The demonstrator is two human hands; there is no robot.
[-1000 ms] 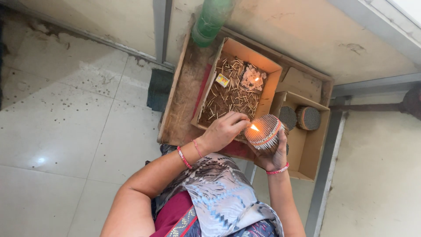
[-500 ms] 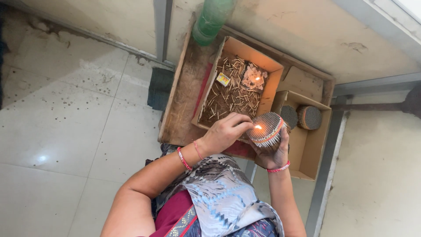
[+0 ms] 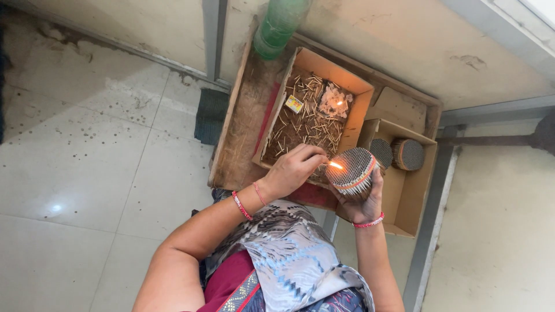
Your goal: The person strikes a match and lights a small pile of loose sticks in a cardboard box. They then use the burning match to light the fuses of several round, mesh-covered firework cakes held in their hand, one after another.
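My left hand (image 3: pixel 295 170) pinches a burning matchstick (image 3: pixel 334 165), with its flame touching the left edge of a round bundle of thin tubes (image 3: pixel 354 169). My right hand (image 3: pixel 367 207) grips that bundle from below and tilts its dotted face toward the flame. Both hands hover over the near edge of an open cardboard box (image 3: pixel 356 120) littered with several spent matchsticks. Inside it lie a small matchbox (image 3: pixel 293 104) and a small lit flame on a lump of wax (image 3: pixel 336 104).
A second cardboard box (image 3: pixel 404 196) on the right holds two more round bundles (image 3: pixel 381 151) (image 3: pixel 409 153). Both boxes sit in a wooden tray (image 3: pixel 240 133) against the wall. A green bottle (image 3: pixel 280 26) stands at its far end. A dark pad (image 3: pixel 211 115) lies on the tiled floor.
The flame has shrunk and sits slightly nearer the bundle's left edge. Both hands stay almost where they were.
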